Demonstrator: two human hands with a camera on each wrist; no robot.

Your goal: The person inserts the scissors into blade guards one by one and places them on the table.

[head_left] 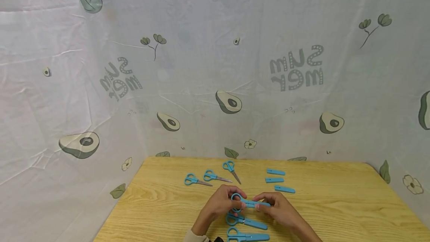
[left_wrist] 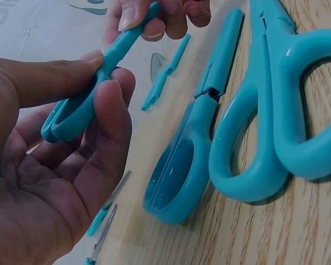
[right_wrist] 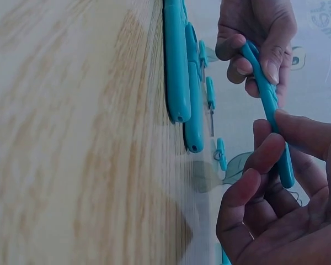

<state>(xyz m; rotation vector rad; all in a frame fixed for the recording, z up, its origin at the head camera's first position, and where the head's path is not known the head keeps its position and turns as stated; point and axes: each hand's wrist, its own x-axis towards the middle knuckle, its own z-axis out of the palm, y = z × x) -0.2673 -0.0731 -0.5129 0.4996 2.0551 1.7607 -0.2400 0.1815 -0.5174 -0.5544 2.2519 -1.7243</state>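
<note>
My left hand (head_left: pixel 221 201) pinches the blue handle of a pair of scissors (left_wrist: pixel 102 80) between thumb and fingers, with the finger loops toward the palm. A blue blade cap (right_wrist: pixel 286 165) covers the blades, and my right hand (head_left: pixel 280 209) grips it between thumb and fingertips. No bare metal shows between cap and handle. Both hands hold the scissors up above the wooden table. Close below them lie two more capped scissors, one nearer the hands (head_left: pixel 252 223) and another nearer the table's front (head_left: pixel 252 237).
Three uncapped scissors with bare blades lie at the back left: a left pair (head_left: pixel 193 179), a middle pair (head_left: pixel 211 176) and a right pair (head_left: pixel 230 167). Loose blue caps (head_left: pixel 284 189) lie in a column toward the right. A printed sheet (head_left: pixel 201 66) hangs behind the wooden table (head_left: pixel 342 201).
</note>
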